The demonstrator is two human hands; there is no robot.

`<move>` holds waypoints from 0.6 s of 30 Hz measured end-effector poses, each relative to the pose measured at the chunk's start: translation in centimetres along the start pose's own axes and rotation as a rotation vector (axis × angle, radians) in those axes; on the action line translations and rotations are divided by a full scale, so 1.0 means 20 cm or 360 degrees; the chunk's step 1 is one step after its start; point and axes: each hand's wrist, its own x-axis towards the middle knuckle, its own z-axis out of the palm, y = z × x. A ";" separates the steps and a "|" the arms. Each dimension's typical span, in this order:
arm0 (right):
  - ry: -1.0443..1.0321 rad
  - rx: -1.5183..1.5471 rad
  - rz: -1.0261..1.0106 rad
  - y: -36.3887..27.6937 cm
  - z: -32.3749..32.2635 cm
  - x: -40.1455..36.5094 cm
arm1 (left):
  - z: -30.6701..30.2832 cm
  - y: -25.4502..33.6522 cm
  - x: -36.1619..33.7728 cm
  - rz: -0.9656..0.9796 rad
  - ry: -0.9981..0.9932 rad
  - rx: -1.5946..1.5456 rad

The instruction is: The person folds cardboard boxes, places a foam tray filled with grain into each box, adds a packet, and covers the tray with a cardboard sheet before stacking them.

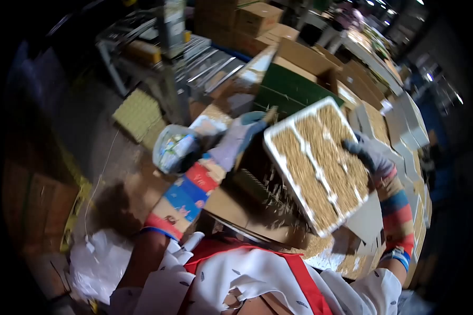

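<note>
A white-rimmed tray (320,165) filled with tan, straw-like pieces in rows is tilted over an open cardboard box (247,205). Loose bits fall from its lower left side. My right hand (370,152), in a grey glove, grips the tray's right edge, fingers over the rim. My left hand (249,126), gloved too, is at the tray's upper left, beside the green side (289,86) of a carton. A small tan piece shows at its fingertips; I cannot make out what it holds.
A bin (173,149) with small packets stands left of my left arm. Beyond it are a yellowish block (137,113) and a roller conveyor (210,68). White trays (404,123) are stacked at the right. A person (347,18) is far back. A plastic bag (100,262) lies lower left.
</note>
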 end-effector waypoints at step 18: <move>0.0574 -0.1549 -0.0465 0.28 0.47 0.23 | -1.21 -0.17 -0.51 -0.0238 0.0912 0.2782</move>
